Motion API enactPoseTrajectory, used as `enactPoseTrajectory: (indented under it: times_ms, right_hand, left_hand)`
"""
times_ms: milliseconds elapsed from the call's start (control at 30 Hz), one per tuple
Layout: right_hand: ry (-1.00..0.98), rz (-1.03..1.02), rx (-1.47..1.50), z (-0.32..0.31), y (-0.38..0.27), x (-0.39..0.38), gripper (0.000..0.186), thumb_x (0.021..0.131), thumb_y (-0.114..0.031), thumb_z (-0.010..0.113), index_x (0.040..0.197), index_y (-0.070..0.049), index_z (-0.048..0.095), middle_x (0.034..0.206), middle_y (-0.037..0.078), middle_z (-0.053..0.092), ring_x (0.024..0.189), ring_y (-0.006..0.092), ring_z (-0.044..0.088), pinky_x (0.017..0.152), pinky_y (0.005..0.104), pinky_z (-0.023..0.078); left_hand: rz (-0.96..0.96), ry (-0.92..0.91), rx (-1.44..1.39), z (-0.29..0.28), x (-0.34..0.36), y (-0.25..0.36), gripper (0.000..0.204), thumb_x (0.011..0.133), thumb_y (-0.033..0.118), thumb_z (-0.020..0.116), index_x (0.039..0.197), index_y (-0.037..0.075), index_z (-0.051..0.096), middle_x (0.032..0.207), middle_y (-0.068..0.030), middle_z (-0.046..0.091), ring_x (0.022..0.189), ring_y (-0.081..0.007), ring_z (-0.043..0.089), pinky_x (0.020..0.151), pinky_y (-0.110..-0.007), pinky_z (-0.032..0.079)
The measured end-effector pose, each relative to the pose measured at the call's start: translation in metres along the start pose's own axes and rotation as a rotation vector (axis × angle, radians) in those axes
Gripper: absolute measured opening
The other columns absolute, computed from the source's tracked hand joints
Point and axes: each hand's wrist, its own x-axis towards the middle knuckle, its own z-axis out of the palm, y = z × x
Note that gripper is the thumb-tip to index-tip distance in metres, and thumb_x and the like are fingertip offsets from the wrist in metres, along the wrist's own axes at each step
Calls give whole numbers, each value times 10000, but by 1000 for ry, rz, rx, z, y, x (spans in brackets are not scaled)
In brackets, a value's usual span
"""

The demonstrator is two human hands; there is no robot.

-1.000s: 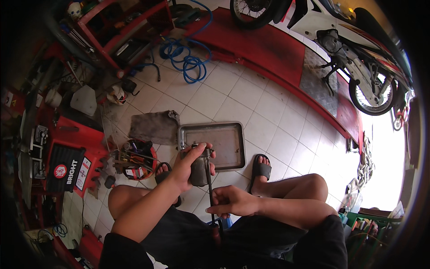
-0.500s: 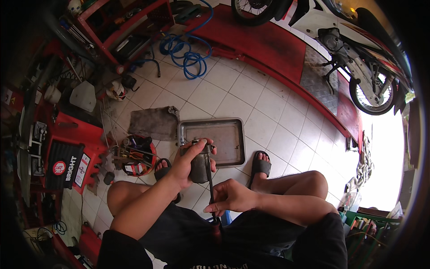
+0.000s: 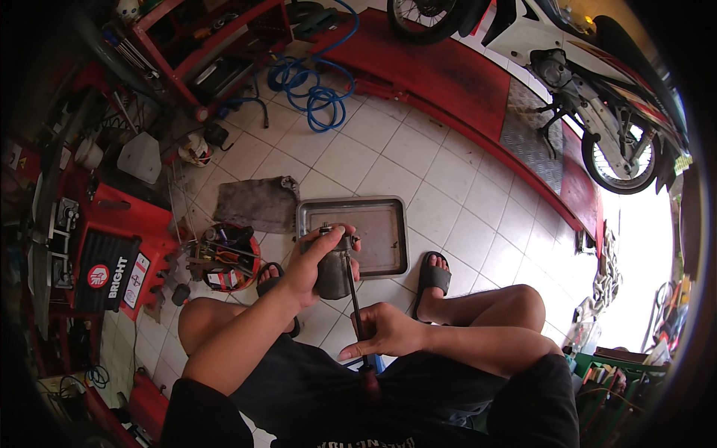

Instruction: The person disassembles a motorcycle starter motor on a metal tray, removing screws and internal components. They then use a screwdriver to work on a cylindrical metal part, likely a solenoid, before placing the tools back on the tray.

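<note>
My left hand (image 3: pixel 312 263) is wrapped around a dark metal cylinder (image 3: pixel 334 280), which looks like a small motor, and holds it upright above the tray's near left corner. Small metal fittings show at its top end. In my right hand (image 3: pixel 385 331) is the long thin shaft of a screwdriver (image 3: pixel 355 299). Its dark red handle points down toward my lap, and the shaft's far end lies along the cylinder's right side. Whether the tip touches the cylinder I cannot tell.
A shallow metal tray (image 3: pixel 405 239) lies on the tiled floor beside a grey cloth (image 3: pixel 254 205). To the left stands a red tub of tools (image 3: pixel 258 261). A blue hose (image 3: pixel 321 112) is coiled farther off. A motorcycle (image 3: pixel 597 97) stands on a red lift (image 3: pixel 433 63).
The cylinder has tipped and risen slightly, drawing a little to the left. The screwdriver now slants more, and its handle has shifted slightly right.
</note>
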Motion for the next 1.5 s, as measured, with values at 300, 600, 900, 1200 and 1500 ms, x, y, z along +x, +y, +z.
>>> enactPoseTrajectory:
  times_ms: [300,600,900,1200,1500]
  right_hand:
    - [-58,-220,490,-4,5,-11,273,940,-173,707,1106,40,662,849,70,726,835,152,708,778,293,563]
    - [65,-156,184,0,2,-6,252,909,-183,760,944,48,665,806,90,729,740,153,712,697,277,581]
    - [-93,31,165,-9,4,-2,336,913,-156,750,1133,57,612,949,119,730,901,164,711,805,285,573]
    - [-66,-108,398,-5,7,-3,346,858,-222,821,1002,33,637,812,81,715,800,152,707,732,277,567]
    - [-6,-243,497,-3,7,-6,309,852,-170,824,1012,25,646,861,100,737,781,141,706,715,271,572]
  left_hand:
    - [0,-14,31,-2,0,-4,422,971,399,631,1200,50,567,1057,-137,592,695,-236,670,681,-415,556]
    - [-17,-66,-13,1,0,-6,429,979,411,616,1218,62,546,1067,-134,580,704,-227,652,686,-413,548]
    - [-44,-70,-53,-2,0,-7,444,988,442,581,1225,70,536,1061,-122,572,707,-227,638,707,-420,535]
    - [-50,-61,-101,-1,0,-8,379,995,369,606,1206,57,570,1043,-115,605,708,-242,667,684,-411,555]
    - [-51,-80,-117,1,0,-9,388,992,377,607,1202,54,567,1037,-115,606,715,-237,673,676,-397,560]
